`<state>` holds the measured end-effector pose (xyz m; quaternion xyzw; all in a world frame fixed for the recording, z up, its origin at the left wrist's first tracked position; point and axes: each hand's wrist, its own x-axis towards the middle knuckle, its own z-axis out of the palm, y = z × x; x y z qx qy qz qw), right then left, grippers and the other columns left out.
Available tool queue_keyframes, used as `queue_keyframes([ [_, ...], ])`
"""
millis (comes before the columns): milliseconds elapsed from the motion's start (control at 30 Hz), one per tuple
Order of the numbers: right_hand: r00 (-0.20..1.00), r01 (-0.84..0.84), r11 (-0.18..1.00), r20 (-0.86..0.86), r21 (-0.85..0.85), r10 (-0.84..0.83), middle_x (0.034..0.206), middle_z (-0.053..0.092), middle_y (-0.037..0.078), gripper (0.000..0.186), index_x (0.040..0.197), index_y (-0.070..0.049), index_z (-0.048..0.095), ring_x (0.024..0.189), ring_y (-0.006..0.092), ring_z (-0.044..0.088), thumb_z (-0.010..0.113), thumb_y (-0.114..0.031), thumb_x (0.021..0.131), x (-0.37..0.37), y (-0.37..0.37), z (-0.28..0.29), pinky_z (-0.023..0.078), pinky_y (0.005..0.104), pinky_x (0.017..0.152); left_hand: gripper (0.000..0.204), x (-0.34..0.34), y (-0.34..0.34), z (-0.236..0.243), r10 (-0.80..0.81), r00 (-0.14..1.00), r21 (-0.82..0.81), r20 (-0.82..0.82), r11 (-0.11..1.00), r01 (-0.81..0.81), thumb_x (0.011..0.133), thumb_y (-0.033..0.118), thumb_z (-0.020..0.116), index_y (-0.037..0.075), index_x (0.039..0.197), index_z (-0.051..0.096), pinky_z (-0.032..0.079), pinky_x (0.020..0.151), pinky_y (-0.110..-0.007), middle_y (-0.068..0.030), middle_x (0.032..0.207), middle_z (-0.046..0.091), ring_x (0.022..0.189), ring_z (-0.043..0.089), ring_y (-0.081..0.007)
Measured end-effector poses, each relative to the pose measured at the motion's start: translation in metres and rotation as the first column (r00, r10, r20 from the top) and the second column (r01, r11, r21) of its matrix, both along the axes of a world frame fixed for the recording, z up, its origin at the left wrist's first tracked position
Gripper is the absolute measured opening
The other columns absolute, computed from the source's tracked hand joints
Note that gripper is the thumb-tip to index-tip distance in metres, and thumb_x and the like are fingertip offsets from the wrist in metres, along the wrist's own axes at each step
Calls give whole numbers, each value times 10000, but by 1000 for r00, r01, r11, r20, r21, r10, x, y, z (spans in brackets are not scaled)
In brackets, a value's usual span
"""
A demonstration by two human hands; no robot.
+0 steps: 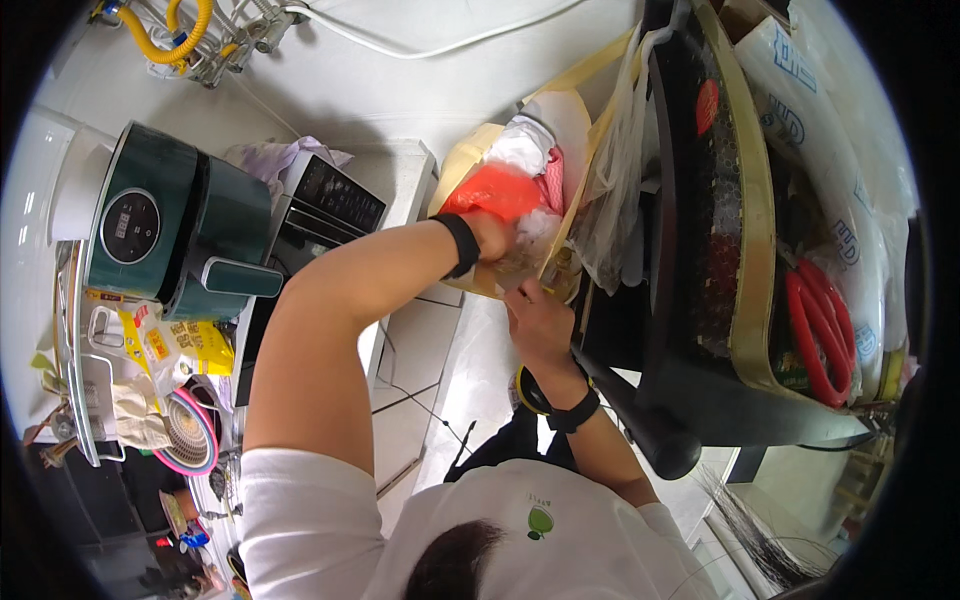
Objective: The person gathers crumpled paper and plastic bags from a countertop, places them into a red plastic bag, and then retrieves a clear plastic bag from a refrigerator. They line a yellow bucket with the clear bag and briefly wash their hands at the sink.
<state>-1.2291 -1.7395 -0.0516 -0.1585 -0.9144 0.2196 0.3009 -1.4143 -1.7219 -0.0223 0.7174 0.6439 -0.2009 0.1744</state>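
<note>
A yellow paper bag (463, 158) stands open against the pale wall, stuffed with crumpled plastic bags. Among them are a white bag (522, 146), a red bag (497, 192) and a strip of pink material (553, 178). My left hand (489, 236) is inside the mouth of the paper bag, just below the red bag; its fingers are hidden. At the near corner of the rim, my right hand (541, 322) is closed, its fingertips pinched on the bag's edge. Clear plastic (518, 266) shows between the two hands. Each wrist wears a black band.
To the left, a dark green air fryer (145, 215) stands by a black microwave (325, 205) on a white unit. On the right are a clear plastic bag (612, 200), a large black case (690, 240), red-handled scissors (822, 335) and white printed packaging (835, 170).
</note>
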Motion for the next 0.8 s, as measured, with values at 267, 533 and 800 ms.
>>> queue_keyframes([
  [267,999,27,999,39,-35,-25,766,482,43,90,770,-121,574,581,262,560,652,-113,725,2,8,6,458,361,487,232,17,9,13,-312,950,473,-7,836,278,726,137,605,74,945,646,462,831,-325,-105,1017,612,978,568,-243],
  [533,1000,3,997,13,-80,-2,756,493,50,121,714,-115,522,580,271,549,642,-98,710,9,10,5,441,369,495,187,-12,37,53,428,817,456,387,682,-573,833,145,491,132,972,614,491,747,-359,-104,927,618,905,603,-254],
  [800,999,26,998,32,-63,-24,738,493,55,103,756,-110,537,548,268,556,639,-102,759,4,13,3,440,344,473,373,-16,55,43,496,751,158,436,780,-606,859,212,465,5,1169,481,401,928,-327,-165,1240,475,1040,525,-283],
])
